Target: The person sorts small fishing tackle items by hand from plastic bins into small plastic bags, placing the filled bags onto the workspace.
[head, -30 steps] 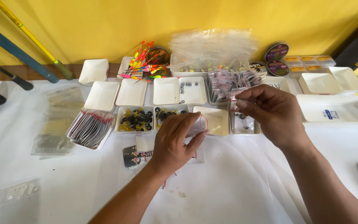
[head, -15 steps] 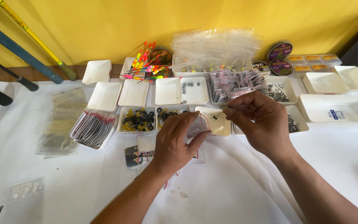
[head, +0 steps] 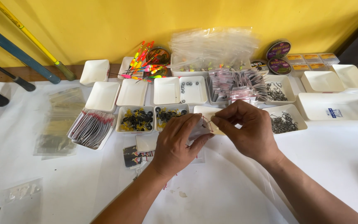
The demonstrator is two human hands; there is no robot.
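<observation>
Your left hand (head: 175,143) and right hand (head: 247,132) meet over the middle of the tabletop (head: 228,195), which is covered in white. The left grip is closed on a small clear bag (head: 199,129), held between thumb and fingers just above the white sheet. The right grip is pinched shut on a thin wire hook (head: 207,121), thumb and forefinger together, with the hook right at the mouth of the bag; whether it is already inside, you cannot tell. The two hands are almost touching at the fingertips. Just behind them sits a cream tray (head: 206,111), partly hidden by your fingers. To the right of your right hand is a white tray of dark hooks (head: 286,121), and another hook tray (head: 278,89) stands further back. Left of your left hand are two trays of black and yellow beads (head: 135,119), side by side, and beyond them a tray of packets with red tips (head: 91,128). Under your left wrist lie a few small dark packets (head: 132,157). Empty white trays (head: 166,90) fill the next row back, one beside them holding a few grey sinkers (head: 188,85). Against the yellow wall lie bright floats (head: 143,62), a heap of clear bags (head: 212,47), and line spools (head: 278,50). A stack of clear sleeves (head: 61,120) lies at the far left.
</observation>
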